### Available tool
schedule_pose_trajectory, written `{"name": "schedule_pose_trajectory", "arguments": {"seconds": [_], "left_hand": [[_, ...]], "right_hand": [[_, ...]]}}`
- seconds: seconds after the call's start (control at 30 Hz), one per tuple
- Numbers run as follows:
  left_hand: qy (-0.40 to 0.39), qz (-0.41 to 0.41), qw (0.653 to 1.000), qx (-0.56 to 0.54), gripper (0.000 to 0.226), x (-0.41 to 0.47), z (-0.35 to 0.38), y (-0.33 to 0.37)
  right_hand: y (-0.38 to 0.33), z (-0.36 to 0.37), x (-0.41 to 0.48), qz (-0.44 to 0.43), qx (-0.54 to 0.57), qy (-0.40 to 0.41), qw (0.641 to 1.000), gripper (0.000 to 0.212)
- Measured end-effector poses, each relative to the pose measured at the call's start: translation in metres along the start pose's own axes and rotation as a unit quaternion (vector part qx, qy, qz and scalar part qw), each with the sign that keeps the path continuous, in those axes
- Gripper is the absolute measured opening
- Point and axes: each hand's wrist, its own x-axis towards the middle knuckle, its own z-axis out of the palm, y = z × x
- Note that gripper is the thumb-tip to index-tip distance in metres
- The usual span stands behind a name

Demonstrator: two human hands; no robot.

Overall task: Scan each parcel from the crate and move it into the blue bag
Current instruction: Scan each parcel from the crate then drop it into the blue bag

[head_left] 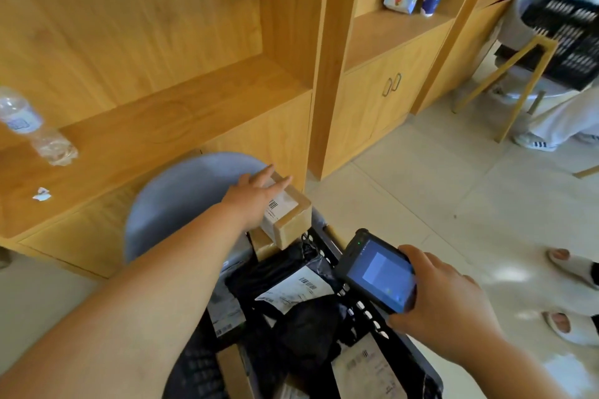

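Seemingly carrying box (287,215) to bag (181,197) with left hand (256,196) flat-fingered over its top; clutching scanner (379,272) in right hand (444,308); next: drop inside, then back to crate (372,321)

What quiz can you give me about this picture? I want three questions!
1. What does the right hand hold? A scanner, B spoon, C ball.
2. True or false: the left hand touches a box.
3. Fill in: the black parcels lie in the ____.
Key: 1 A. 2 true. 3 crate.
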Motion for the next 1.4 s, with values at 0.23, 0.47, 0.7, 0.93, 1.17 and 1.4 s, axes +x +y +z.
{"name": "schedule_pose_trajectory", "arguments": {"seconds": [0.23,0.47,0.7,0.93,1.17,1.4], "left_hand": [[0.003,-0.045,0.999,-0.023,0.101,-0.012,0.004,-0.017],[0.06,-0.117,0.963,-0.235,0.076,-0.056,0.028,-0.014],[0.1,-0.229,0.803,-0.541,0.042,-0.105,0.05,-0.011],[0.201,-0.231,0.773,-0.555,0.052,-0.162,0.077,0.003],[0.304,-0.246,0.856,-0.338,0.098,-0.199,0.08,0.017],[0.321,-0.19,0.888,-0.27,0.091,-0.216,0.078,0.026]], "right_hand": [[-0.005,0.009,-0.002,0.003,0.013,-0.017,1.0,0.088],[-0.011,0.015,-0.009,-0.011,0.028,-0.025,0.999,0.093],[-0.017,0.016,-0.019,-0.017,0.044,-0.023,0.999,0.091],[-0.021,0.019,-0.032,-0.035,0.046,-0.025,0.998,0.093],[-0.025,0.015,-0.039,-0.083,0.027,-0.024,0.996,0.091],[-0.034,0.005,-0.039,-0.134,-0.016,-0.029,0.99,0.086]]}}
